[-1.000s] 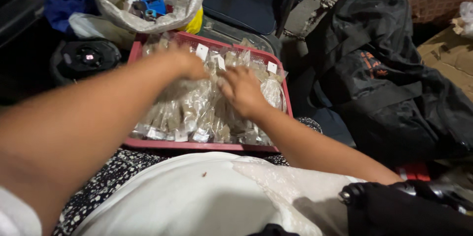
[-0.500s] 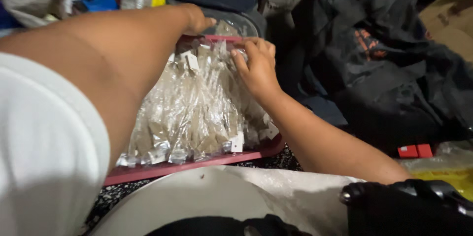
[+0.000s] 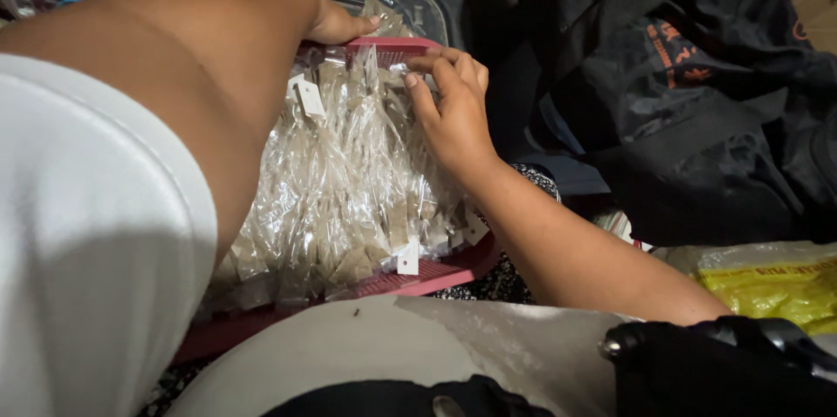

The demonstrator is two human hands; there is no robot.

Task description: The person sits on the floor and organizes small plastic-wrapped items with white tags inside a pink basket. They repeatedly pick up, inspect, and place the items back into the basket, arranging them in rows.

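Two bare hands work at the far end of a pink plastic tray (image 3: 436, 276) heaped with small clear cellophane packets (image 3: 349, 182), each holding pale brownish pieces and tagged with a little white label. The tray sits in front of the person, its near rim just beyond a pale rounded surface at the bottom of the frame, its far rim against a dark case. The left hand (image 3: 336, 25) reaches across the pile with its arm filling the left of the view; the fingers lie curled over the tray's far edge, touching the rim and the topmost packets, and whether they are clamped on a packet cannot be told. The right hand (image 3: 453, 112) rests on the packets near the far right corner, fingers bent and drawn together at the tips, pressing on the cellophane beside the rim; no packet is plainly lifted in it. A white sleeve covers the left shoulder in the foreground. To the right, a black bag (image 3: 697, 103) with orange markings lies slumped, well apart from the tray, and a yellow plastic bag (image 3: 767, 291) shows at the lower right.
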